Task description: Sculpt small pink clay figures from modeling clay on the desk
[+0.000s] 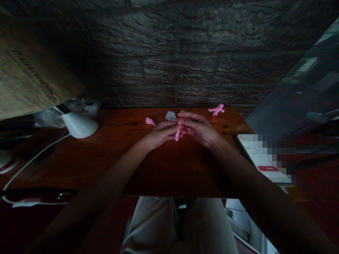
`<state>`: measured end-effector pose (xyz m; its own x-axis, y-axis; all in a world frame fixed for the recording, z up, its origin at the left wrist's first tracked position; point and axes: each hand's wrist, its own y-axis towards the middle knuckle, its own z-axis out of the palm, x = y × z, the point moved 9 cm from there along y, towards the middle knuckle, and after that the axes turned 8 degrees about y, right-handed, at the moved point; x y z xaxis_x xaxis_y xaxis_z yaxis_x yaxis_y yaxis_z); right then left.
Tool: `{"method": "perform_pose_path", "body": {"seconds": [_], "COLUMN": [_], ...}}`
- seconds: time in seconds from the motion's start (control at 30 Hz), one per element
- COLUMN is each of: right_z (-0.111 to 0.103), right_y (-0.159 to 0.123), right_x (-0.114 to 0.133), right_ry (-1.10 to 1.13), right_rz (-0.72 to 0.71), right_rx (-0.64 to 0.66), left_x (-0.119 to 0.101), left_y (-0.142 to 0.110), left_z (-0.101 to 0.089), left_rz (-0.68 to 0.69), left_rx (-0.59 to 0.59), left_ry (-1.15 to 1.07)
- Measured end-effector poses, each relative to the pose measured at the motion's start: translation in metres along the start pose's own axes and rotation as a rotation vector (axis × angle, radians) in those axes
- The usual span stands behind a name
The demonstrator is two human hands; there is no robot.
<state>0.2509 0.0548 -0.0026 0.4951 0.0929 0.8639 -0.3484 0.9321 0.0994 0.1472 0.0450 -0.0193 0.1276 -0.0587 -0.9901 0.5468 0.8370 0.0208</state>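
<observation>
Above the wooden table (pixel 164 173), my two hands meet around a slim pink piece of what looks like modelling clay (pixel 177 134). My left hand (pixel 162 135) pinches it between thumb and fingers, its thicker end hanging down. The fingers of my right hand (pixel 200 128) close on the upper end of the same piece. Just behind the hands lies a whitish crumpled lump (pixel 170 115). A pink clay lump with a thin tail (pixel 149 121) rests left of them. Farther right, near the wall, is a small pink figure with limbs (pixel 217 110).
A white lamp-like base (pixel 79 125) with a pale cable (pixel 34 160) stands at the left, beside clear plastic wrapping (pixel 50 118). A large brown printed package (pixel 34 74) leans in above. The stone-patterned wall (pixel 159 67) borders the back. A lit-screen device (pixel 261 158) lies at the right edge.
</observation>
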Motion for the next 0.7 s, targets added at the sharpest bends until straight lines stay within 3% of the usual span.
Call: {"method": "perform_pose_path", "body": {"seconds": [0.43, 0.7], "right_z": [0.0073, 0.0029], "right_y": [-0.0015, 0.0003], "right_x": [0.0029, 0.0012], "right_ry": [0.031, 0.028], "right_rz": [0.0, -0.003], "right_rx": [0.042, 0.014], "left_x": [0.0012, 0.0018], "left_y": [-0.0005, -0.0007], "left_z": [-0.0023, -0.0003], "left_rz": [-0.01, -0.011], "left_rx": [-0.004, -0.022], "left_ry": [0.0, 0.168]}}
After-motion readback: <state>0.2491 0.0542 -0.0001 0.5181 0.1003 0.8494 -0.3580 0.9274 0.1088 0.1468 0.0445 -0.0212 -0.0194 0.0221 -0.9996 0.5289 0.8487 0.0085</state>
